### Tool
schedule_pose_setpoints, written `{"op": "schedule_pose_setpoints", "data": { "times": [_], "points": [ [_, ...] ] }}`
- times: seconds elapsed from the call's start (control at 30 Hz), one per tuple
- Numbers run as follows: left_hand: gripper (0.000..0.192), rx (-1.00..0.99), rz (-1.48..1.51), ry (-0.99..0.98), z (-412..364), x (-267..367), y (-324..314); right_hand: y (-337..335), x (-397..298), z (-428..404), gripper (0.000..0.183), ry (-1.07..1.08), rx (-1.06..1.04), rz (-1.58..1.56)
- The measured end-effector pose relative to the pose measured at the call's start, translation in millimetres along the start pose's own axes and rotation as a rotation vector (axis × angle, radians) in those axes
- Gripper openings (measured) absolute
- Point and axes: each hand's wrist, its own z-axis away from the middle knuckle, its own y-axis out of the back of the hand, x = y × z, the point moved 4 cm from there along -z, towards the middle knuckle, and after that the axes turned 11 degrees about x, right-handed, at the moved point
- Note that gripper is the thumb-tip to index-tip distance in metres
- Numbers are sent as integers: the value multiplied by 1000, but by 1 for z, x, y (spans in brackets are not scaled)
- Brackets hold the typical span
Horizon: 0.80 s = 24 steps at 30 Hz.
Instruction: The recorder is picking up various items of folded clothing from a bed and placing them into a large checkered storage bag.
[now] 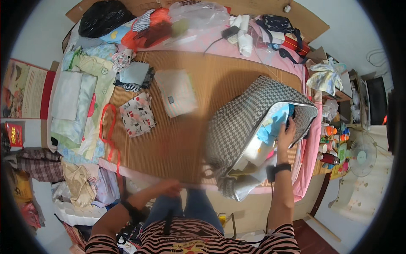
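A large houndstooth storage bag point(236, 127) lies on its side on the bamboo mat point(177, 146), its zipped mouth gaping toward me. Inside show light blue cloth point(277, 122), white cloth point(258, 152) and a dark piece of fabric point(291, 111). My right hand point(286, 135) reaches into the mouth, fingertips against the dark piece; a firm grip cannot be made out. Down at the front edge of the bed, my left hand point(171, 187) has loosely curled fingers, with nothing visible in it. Left of the bag rest a folded pale striped cloth point(176, 93) and a folded patterned cloth point(138, 114).
Folded bedding point(73, 104) and small folded clothes point(134, 73) are piled at the left. A red ribbon point(109, 127) trails over the mat. Plastic bags point(199, 14), white rolls point(245, 41) and a dark shoulder bag point(277, 23) line the far side. A fan point(361, 157) stands right.
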Motion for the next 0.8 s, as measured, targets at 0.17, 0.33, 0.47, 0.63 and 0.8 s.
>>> {"op": "schedule_pose_setpoints", "data": {
  "times": [0.17, 0.33, 0.47, 0.63, 0.8],
  "points": [
    [46, 39, -158, -148, -22, -1, 18, -22, -89, 52, 47, 635, -422, 484],
    [39, 153, -401, -366, -51, -8, 39, -11, -83, 43, 43, 452, -392, 368],
    [32, 25, -794, -611, -73, -28, 81, 23, -173, 66, 35, 331, -116, 114],
    [34, 275, -415, -396, -128, -94, 175, 28, -284, 190, 13, 727, -395, -52],
    [32, 623, -519, -506, -155, -105, 249, -95, -272, 335, 16, 321, -1106, -3]
  ]
}}
